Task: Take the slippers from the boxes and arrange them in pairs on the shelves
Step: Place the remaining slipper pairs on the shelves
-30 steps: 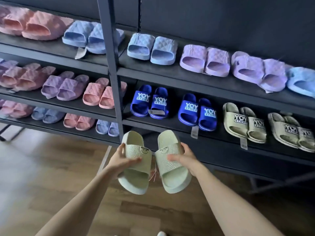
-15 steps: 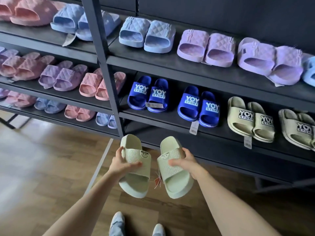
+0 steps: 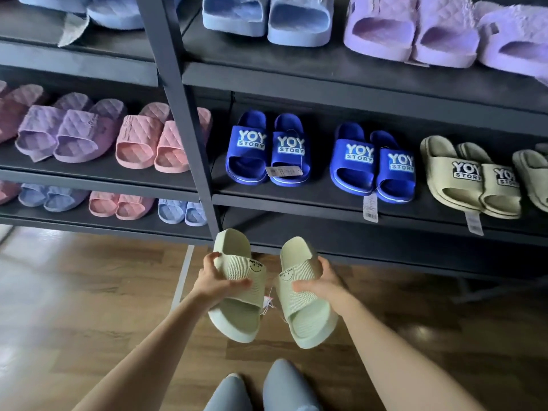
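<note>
Update: our left hand (image 3: 218, 284) has its grip clamped on the left pale green slipper (image 3: 237, 311); right hand (image 3: 321, 285) is curled round the right pale green slipper (image 3: 307, 310); both are held side by side, slightly apart, over the wood floor (image 3: 89, 292) by the bottom shelf (image 3: 385, 246); blue YOY STORY pairs (image 3: 267, 149) sit one shelf up.

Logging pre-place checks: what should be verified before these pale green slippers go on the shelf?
1. Left hand grips left slipper: ok.
2. Right hand grips right slipper: ok.
3. Pair matches, both pale green with WELCOME straps: ok.
4. Heels toward rack, toes out, like the blue pair: ok.
5. Bare stretch of lowest shelf ahead: ok.
6. Tag between them joins both slippers: cannot tell.
</note>
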